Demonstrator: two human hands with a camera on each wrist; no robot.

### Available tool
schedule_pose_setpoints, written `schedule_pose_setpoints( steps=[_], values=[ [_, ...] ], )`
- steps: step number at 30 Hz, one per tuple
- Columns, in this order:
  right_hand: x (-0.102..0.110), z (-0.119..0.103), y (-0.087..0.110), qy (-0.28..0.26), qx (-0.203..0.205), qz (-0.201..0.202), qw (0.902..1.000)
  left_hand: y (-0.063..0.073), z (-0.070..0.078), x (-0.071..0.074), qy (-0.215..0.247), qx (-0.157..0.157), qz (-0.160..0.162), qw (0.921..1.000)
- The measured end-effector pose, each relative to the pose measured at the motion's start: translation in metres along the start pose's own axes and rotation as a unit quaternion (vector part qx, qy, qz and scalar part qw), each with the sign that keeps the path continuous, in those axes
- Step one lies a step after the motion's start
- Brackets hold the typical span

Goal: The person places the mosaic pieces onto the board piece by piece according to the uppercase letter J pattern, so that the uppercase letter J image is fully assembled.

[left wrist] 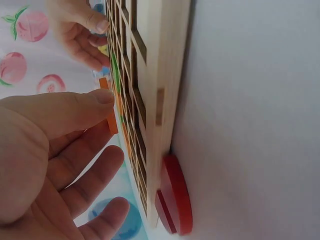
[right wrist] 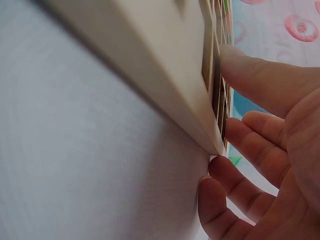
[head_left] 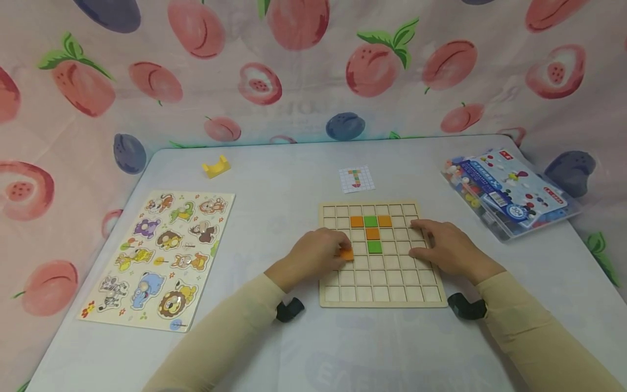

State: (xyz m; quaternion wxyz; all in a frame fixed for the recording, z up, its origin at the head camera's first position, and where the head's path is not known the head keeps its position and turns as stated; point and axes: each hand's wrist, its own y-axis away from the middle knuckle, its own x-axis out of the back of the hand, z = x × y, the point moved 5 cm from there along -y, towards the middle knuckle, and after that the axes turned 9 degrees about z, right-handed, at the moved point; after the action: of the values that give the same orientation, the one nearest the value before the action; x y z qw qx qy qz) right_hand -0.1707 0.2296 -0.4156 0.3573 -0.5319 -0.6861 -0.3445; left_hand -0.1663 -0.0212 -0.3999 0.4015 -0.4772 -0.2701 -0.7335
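Note:
In the head view my left hand (head_left: 315, 252) is over the left side of a wooden grid board (head_left: 383, 303). Its thumb and finger pinch an orange square tile (head_left: 346, 254), which the left wrist view shows standing on edge. My right hand (head_left: 453, 249) rests at the board's right side, its thumb and index fingertip on the grid and other fingers by the edge. Orange and green tiles lie in the cells: orange, green (head_left: 370, 221), orange in a row, with orange (head_left: 373, 234) and green below the middle. Red pieces (left wrist: 176, 195) sit against the board's side, hidden in the head view.
Behind the board lies a small printed pattern card (head_left: 356, 179). An animal puzzle board (head_left: 183, 247) is at the left, with a yellow bracket-shaped piece (head_left: 216, 166) beyond it. A clear box of colourful beads (head_left: 511, 190) stands at the back right.

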Motion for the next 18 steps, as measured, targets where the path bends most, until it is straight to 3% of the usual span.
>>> schedule_pose_setpoints(
  steps=[14,18],
  values=[
    [-0.001,0.0,0.0,0.002,0.001,-0.001,1.0,-0.006,0.017,-0.009,-0.006,-0.035,0.001,0.9994],
    [0.0,-0.001,0.0,0.003,-0.001,-0.002,1.0,-0.008,0.02,-0.014,-0.005,-0.032,-0.01,0.9994]
  ],
)
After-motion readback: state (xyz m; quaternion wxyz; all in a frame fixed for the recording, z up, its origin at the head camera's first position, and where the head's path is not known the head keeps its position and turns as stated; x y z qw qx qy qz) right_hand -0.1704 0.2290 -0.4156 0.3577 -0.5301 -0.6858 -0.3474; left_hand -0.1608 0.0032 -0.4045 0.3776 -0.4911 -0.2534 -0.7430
